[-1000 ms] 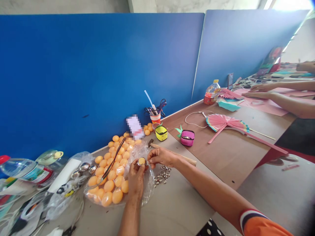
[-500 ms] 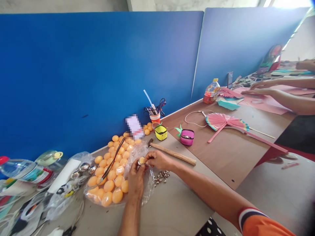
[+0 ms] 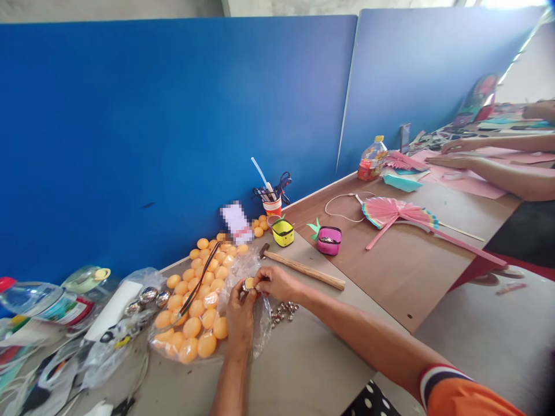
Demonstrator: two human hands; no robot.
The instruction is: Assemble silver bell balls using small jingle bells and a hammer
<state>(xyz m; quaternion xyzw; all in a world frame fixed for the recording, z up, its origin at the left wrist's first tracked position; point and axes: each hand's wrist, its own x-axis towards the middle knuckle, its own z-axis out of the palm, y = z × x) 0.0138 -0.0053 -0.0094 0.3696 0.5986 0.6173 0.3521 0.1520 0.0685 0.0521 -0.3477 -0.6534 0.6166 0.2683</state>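
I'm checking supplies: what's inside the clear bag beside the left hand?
Orange balls show through the clear bag; whatever lies beneath them or behind the left hand is hidden.

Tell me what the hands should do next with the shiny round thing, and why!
Maybe keep the left hand still while the right hand works at the edge of the shiny round thing: the left holds it, and the right's pinched fingertips are right at its side.

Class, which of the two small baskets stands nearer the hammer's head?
The yellow basket: it stands close to the hammer's head, while the magenta basket stands farther off, to the right.
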